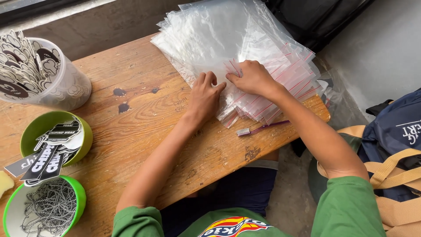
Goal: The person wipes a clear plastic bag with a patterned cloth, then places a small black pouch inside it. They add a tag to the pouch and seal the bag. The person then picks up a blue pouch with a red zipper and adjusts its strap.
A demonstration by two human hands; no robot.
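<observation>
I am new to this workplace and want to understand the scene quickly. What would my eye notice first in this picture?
First, the big stack of clear zip bags with red seal strips at the far right of the wooden table, where the left hand and right hand both rest on its near edge. A purple toothbrush lies just in front of the stack. At the left stand a clear tub of stickers, a green bowl of stickers and a green bowl of ball chains.

A fanned stack of clear plastic zip bags with red seal strips (pixel 245 48) lies upper centre; black-and-white rectangular labels (pixel 50 153) sit lower left in a green bowl (pixel 85 136).
</observation>
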